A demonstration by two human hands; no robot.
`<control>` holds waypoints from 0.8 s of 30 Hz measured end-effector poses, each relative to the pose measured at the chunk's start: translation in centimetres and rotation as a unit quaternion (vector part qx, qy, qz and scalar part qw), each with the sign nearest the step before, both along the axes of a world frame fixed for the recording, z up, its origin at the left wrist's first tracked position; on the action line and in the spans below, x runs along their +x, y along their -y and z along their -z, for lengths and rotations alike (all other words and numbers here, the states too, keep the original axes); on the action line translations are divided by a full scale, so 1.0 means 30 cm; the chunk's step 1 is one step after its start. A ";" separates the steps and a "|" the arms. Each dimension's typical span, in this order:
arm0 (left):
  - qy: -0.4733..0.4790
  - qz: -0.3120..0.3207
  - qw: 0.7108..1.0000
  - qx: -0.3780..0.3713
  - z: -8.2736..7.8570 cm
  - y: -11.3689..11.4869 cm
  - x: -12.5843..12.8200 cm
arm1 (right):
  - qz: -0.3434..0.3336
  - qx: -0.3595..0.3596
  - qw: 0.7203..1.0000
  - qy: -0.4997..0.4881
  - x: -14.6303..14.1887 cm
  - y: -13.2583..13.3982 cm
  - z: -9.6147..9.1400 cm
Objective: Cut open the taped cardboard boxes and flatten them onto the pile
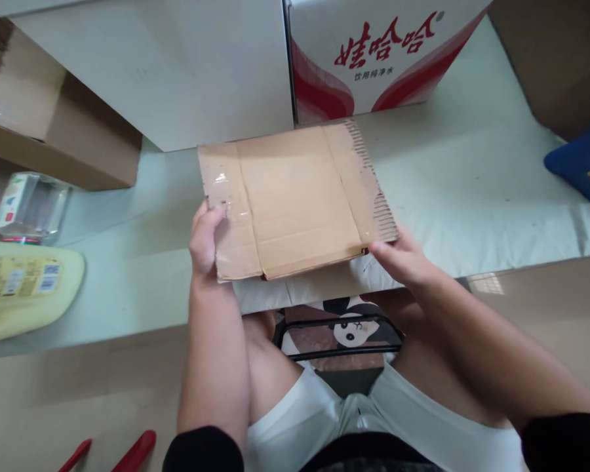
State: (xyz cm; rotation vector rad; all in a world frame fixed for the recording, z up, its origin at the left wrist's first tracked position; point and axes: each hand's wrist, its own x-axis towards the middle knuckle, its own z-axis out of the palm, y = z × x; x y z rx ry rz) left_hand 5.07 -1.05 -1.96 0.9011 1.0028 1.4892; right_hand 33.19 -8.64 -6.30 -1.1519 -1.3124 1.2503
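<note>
A flattened brown cardboard box (pixel 295 196) is held between my two hands, over the front edge of the covered table. Fold lines run down both its sides, and torn corrugated ridges show along the right edge. My left hand (pixel 205 237) grips the left edge, thumb on top and fingers hidden underneath. At the lower right corner, my right hand (pixel 402 257) pinches the cardboard with its thumb on the near edge; the other fingers are mostly out of sight.
Behind the cardboard stand a white box (pixel 177 72) and a red-and-white water carton (pixel 373 59). A brown box (pixel 73 124), a clear bottle (pixel 34 206) and a yellow bottle (pixel 29 288) lie left. At right is a blue container (pixel 583 164). Red handles (pixel 135 451) show below.
</note>
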 end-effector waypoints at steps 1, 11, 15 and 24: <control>-0.025 -0.007 0.999 -0.022 0.001 0.001 -0.002 | -0.038 0.011 0.998 0.050 0.007 0.008 0.002; -0.087 0.136 0.983 -0.092 0.065 0.038 -0.007 | 0.111 0.089 0.969 0.200 -0.003 -0.023 -0.012; -0.106 0.158 0.979 -0.072 0.072 0.038 0.007 | 0.194 0.049 0.950 0.239 0.014 -0.030 -0.024; -0.093 0.203 0.964 -0.146 0.102 0.043 -0.034 | 0.255 0.018 0.962 0.092 0.015 -0.035 -0.005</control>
